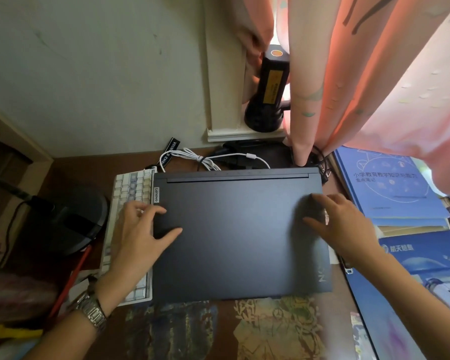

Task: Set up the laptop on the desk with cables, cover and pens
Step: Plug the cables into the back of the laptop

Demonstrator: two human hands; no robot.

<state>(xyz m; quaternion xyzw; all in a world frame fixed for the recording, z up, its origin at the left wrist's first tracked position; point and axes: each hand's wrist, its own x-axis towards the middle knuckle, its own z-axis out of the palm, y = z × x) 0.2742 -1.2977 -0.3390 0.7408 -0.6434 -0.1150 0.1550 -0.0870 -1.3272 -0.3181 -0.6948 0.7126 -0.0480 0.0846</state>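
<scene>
The closed laptop (234, 229) covers the right part of the keyboard (130, 193) along the desk's left side, and the left hand (138, 237) hides more keys. A pink curtain (348, 87) drapes over the black cables (320, 162) at the desk's back edge. The blue book (390, 183) runs off the right edge. The right hand (343, 224) is motion-blurred.

Closed dark laptop (239, 235) flat on the tabletop (283, 331), left hand (138, 237) at nine o'clock, right hand (346, 224) at three — both spread open on the lid, white cable (205, 158) at twelve, keyboard (130, 193) beneath its left edge.
</scene>
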